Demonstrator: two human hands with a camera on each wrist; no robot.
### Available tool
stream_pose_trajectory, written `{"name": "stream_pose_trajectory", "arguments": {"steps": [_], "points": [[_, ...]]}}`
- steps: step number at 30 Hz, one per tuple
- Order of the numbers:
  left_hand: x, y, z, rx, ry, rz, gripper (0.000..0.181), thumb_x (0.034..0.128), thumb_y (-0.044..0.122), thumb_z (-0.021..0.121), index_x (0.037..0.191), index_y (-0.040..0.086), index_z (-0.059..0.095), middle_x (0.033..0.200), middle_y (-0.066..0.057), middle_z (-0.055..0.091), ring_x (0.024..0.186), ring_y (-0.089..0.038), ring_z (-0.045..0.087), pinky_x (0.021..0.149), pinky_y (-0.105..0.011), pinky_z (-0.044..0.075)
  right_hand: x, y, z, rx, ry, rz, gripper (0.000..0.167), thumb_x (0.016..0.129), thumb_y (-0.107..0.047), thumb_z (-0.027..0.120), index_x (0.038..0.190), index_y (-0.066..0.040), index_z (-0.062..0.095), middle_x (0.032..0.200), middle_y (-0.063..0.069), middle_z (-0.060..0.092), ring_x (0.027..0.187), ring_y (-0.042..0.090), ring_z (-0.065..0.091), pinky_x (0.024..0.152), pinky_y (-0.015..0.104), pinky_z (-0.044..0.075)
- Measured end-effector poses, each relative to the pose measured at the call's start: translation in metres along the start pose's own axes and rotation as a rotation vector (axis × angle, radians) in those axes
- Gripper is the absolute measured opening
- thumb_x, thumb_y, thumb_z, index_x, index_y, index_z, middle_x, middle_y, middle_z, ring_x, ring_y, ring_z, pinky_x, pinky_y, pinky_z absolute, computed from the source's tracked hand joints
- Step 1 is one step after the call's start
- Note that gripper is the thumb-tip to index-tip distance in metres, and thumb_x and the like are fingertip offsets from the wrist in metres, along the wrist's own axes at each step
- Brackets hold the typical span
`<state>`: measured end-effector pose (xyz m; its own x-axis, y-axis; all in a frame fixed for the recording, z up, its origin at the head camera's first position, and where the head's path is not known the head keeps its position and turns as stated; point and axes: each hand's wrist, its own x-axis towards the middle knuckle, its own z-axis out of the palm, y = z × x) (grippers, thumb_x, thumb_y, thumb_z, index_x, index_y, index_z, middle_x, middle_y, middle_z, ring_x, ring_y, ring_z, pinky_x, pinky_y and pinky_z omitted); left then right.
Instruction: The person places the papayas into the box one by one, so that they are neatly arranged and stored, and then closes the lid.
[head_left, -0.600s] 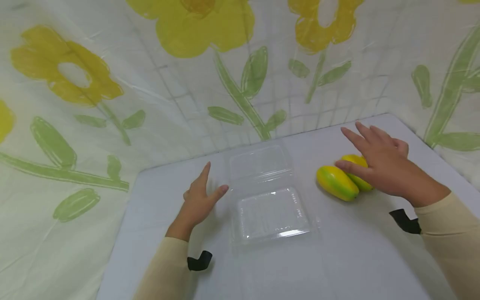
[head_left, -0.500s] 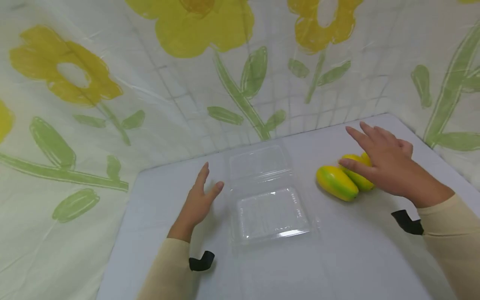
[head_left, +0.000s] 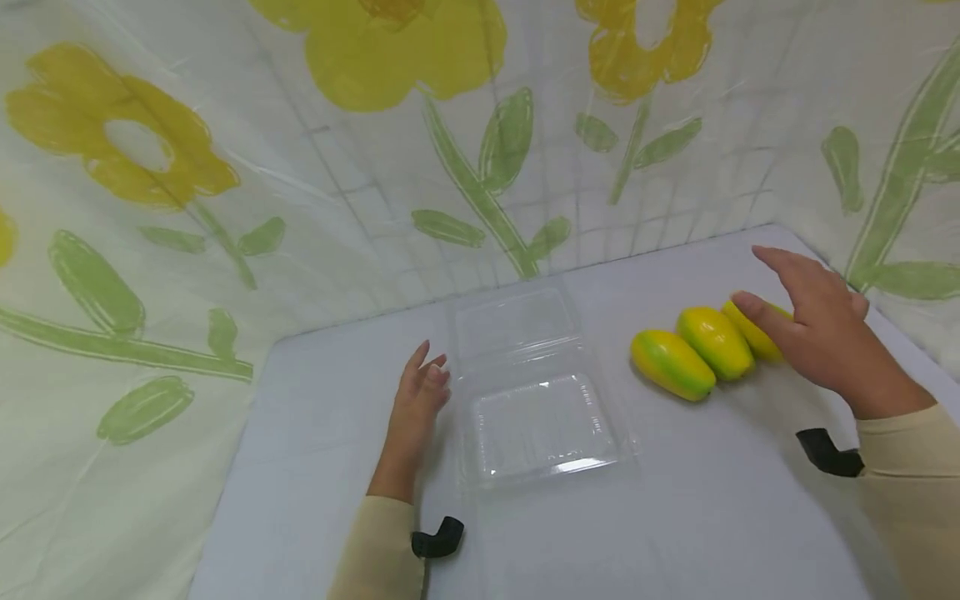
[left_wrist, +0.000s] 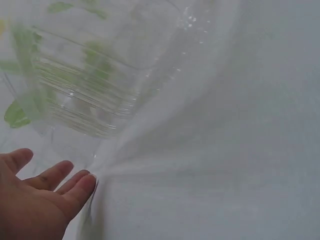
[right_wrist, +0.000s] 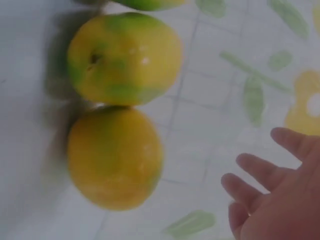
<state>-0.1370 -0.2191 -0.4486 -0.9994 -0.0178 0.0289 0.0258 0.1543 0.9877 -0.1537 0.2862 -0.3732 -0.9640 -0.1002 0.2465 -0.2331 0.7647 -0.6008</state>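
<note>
Three oblong yellow fruits with green streaks, mango- or papaya-like, lie side by side on the right of the table: a left one (head_left: 672,365), a middle one (head_left: 716,342) and a right one (head_left: 753,327). My right hand (head_left: 825,329), fingers extended, is nearest the right fruit and hides part of it in the head view. In the right wrist view that hand (right_wrist: 285,192) is apart from the fruits. A clear plastic clamshell box (head_left: 540,425) lies unfolded, its lid (head_left: 517,321) towards the wall. Just left of it, my left hand (head_left: 416,404) holds nothing, fingers loosely bent.
The white table (head_left: 330,433) meets a curtain (head_left: 360,250) printed with yellow flowers along its back edge. A black wrist piece (head_left: 438,538) sits by the left sleeve, and another black wrist piece (head_left: 828,452) by the right.
The right hand has moved right, bringing the third fruit into fuller view. My left hand has turned and shifted slightly right, its thumb drawing in beside the fingers. Box and fruits stay put.
</note>
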Motion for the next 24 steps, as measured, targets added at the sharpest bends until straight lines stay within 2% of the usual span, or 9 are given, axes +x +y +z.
{"name": "stream_pose_trajectory", "arguments": {"steps": [4,7,10,14,16,19,20,22,24], "points": [[-0.003,-0.005,0.004,0.006,0.011,0.010,0.062,0.1166,0.026,0.052,0.172,0.011,0.029,0.160,-0.023,0.051,0.145,-0.038,0.053,0.116,-0.048,0.043,-0.003,0.018,0.000,0.047,0.037,0.069,0.071,0.115,-0.038,0.051,0.171,-0.001,0.026,0.170,0.036,0.023,0.154,0.062,0.016,0.109,0.088,0.001],[-0.004,-0.008,0.005,0.003,0.009,0.034,0.061,0.1163,0.024,0.053,0.172,0.013,0.031,0.157,-0.022,0.054,0.140,-0.037,0.058,0.116,-0.048,0.044,-0.007,0.032,0.003,0.126,0.062,0.128,0.070,0.117,-0.036,0.049,0.171,0.000,0.024,0.172,0.035,0.020,0.153,0.063,0.019,0.116,0.084,0.003],[-0.007,-0.011,0.005,-0.007,0.009,0.043,0.061,0.1157,0.027,0.055,0.171,0.016,0.033,0.154,-0.020,0.057,0.136,-0.034,0.062,0.115,-0.048,0.045,-0.011,0.047,0.007,0.220,0.079,0.205,0.071,0.117,-0.039,0.049,0.172,-0.002,0.022,0.174,0.029,0.020,0.151,0.059,0.024,0.124,0.070,0.014],[-0.009,-0.015,0.004,-0.023,0.026,0.038,0.060,0.1146,0.032,0.059,0.169,0.018,0.038,0.148,-0.017,0.063,0.133,-0.031,0.065,0.114,-0.045,0.047,-0.017,0.066,0.014,0.280,0.078,0.317,0.075,0.115,-0.047,0.049,0.174,-0.010,0.022,0.176,0.024,0.023,0.151,0.053,0.026,0.124,0.057,0.024],[-0.008,-0.017,0.004,-0.026,0.036,0.039,0.060,0.1135,0.034,0.062,0.168,0.018,0.041,0.143,-0.016,0.066,0.131,-0.030,0.066,0.111,-0.042,0.049,-0.019,0.076,0.016,0.286,0.069,0.347,0.075,0.114,-0.050,0.050,0.175,-0.015,0.022,0.175,0.024,0.025,0.148,0.049,0.030,0.121,0.051,0.030],[-0.008,-0.019,0.006,-0.035,0.035,0.049,0.060,0.1121,0.036,0.064,0.166,0.016,0.045,0.137,-0.014,0.070,0.129,-0.028,0.067,0.107,-0.036,0.051,-0.023,0.090,0.018,0.321,0.048,0.356,0.074,0.114,-0.050,0.051,0.175,-0.019,0.023,0.171,0.026,0.029,0.138,0.038,0.037,0.109,0.025,0.036],[-0.008,-0.019,0.006,-0.039,0.032,0.053,0.060,0.1117,0.036,0.065,0.165,0.015,0.047,0.135,-0.013,0.071,0.128,-0.028,0.067,0.106,-0.034,0.052,-0.024,0.093,0.018,0.329,0.036,0.362,0.075,0.114,-0.051,0.051,0.175,-0.019,0.022,0.171,0.027,0.029,0.137,0.037,0.037,0.108,0.022,0.035],[-0.008,-0.019,0.008,-0.048,0.019,0.065,0.059,0.1117,0.035,0.065,0.164,0.012,0.048,0.134,-0.013,0.071,0.127,-0.028,0.067,0.104,-0.033,0.053,-0.026,0.098,0.019,0.348,0.008,0.372,0.077,0.114,-0.051,0.052,0.175,-0.017,0.020,0.170,0.030,0.028,0.138,0.039,0.037,0.114,0.024,0.032],[-0.009,-0.019,0.009,-0.052,0.006,0.076,0.057,0.1119,0.034,0.065,0.162,0.009,0.051,0.134,-0.013,0.072,0.127,-0.028,0.067,0.104,-0.033,0.053,-0.028,0.101,0.020,0.344,-0.020,0.390,0.081,0.113,-0.053,0.052,0.175,-0.013,0.018,0.170,0.032,0.027,0.141,0.046,0.033,0.123,0.039,0.028]]}}
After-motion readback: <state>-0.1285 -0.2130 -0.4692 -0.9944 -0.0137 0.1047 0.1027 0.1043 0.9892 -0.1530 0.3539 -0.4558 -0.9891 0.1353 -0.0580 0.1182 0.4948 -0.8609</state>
